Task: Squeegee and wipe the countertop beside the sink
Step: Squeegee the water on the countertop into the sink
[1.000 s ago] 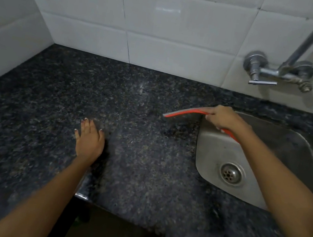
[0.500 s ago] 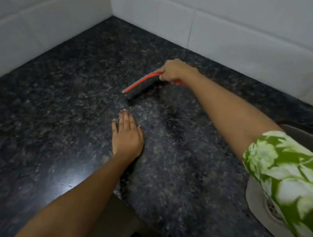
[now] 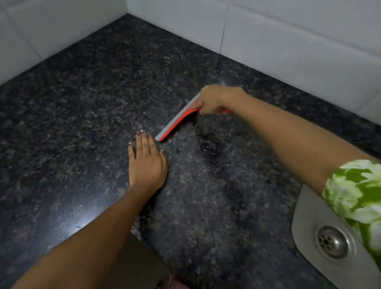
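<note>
White wall tiles [image 3: 43,13] close off the left side of the worktop [image 3: 71,106] and meet a second tiled wall at its far left corner. The worktop is dark speckled stone, with a bright glare patch near its front edge on the left.

The left hand [image 3: 147,162] lies palm down on the worktop just back from the front edge, roughly mid-width. Its fingers are straight and close together, pointing toward the far wall, and they grip nothing.

Just beyond those fingertips, nearly touching them, is the near tip of the squeegee [image 3: 177,121]. This red tool with a pale grey blade strip runs diagonally from there up and to the right, its blade edge down on the stone. The right hand [image 3: 212,99] grips the squeegee's far end, fingers curled tightly round it, about midway between the front edge and the far wall. A short bit of red handle shows past the hand on its right side.

The right forearm stretches back to the right edge of the view, ending in a green and white patterned sleeve [image 3: 372,196]. Under the sleeve, set into the right end of the worktop, is the steel sink [image 3: 308,211] with its round drain [image 3: 331,242].
</note>
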